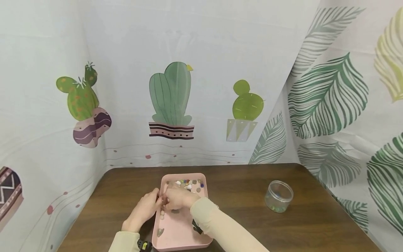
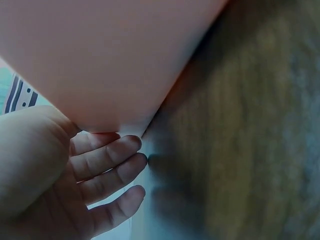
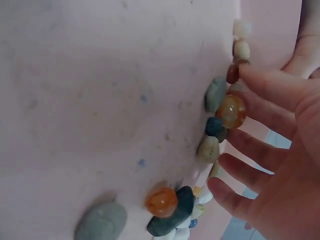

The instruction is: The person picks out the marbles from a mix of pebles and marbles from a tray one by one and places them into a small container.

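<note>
A shallow pink tray point(image 1: 181, 232) stands on the table with pebbles and glass marbles in it. My left hand point(image 1: 145, 209) holds the tray's left side, its thumb at the rim and its fingers along the outer wall point(image 2: 115, 65). Inside the tray, my right hand point(image 1: 177, 197) reaches to the same wall. Its fingers are spread and lightly bent, touching a row of stones. A brown pebble point(image 3: 232, 73) lies at the thumb tip; an orange marble point(image 3: 231, 111) and a grey-green pebble point(image 3: 216, 94) lie beside the index finger.
A clear round jar point(image 1: 278, 196) with some small greenish things in it stands to the right on the dark wooden table point(image 1: 242, 196). Several coloured stones point(image 1: 189, 186) lie at the tray's far end. A printed cloth point(image 1: 207, 70) hangs behind the table.
</note>
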Demonstrator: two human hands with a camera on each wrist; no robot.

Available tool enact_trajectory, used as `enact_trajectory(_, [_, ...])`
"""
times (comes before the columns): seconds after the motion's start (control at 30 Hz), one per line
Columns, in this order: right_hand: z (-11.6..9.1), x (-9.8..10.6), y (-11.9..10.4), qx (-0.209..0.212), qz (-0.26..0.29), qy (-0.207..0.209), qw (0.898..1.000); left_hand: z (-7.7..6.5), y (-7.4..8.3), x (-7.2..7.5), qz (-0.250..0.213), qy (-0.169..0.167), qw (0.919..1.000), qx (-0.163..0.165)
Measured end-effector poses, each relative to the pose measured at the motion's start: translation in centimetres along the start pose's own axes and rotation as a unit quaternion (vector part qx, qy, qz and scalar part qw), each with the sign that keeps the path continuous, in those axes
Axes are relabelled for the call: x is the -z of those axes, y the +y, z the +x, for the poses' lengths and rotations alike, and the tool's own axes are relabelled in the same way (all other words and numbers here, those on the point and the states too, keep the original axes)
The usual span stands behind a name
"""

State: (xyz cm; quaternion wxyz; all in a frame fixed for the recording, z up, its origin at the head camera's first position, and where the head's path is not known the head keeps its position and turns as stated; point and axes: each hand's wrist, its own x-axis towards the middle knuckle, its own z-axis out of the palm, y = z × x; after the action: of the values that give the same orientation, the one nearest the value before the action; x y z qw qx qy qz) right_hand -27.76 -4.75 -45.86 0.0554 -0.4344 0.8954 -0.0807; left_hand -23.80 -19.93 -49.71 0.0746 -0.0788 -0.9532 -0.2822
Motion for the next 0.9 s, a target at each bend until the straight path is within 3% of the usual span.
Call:
enact_trajectory(0.27, [0.3, -1.0, 0.1, -0.01, -0.017, 0.037, 0.999, 0.1, 0.1, 0.0, 0.004, -0.012, 0.9999, 0.01])
enact_trajectory(0.6, [0.6, -1.5, -1.0, -0.085, -0.039, 0.075, 0.993, 0.0, 0.3, 0.5, 0.011, -0.014, 0.9995, 0.025])
enact_trajectory(0.9, [-0.1, -1.4, -0.5, -0.061, -0.02, 0.084, 0.994, -0.1, 0.3, 0.2, 0.006, -0.012, 0.9997, 0.018])
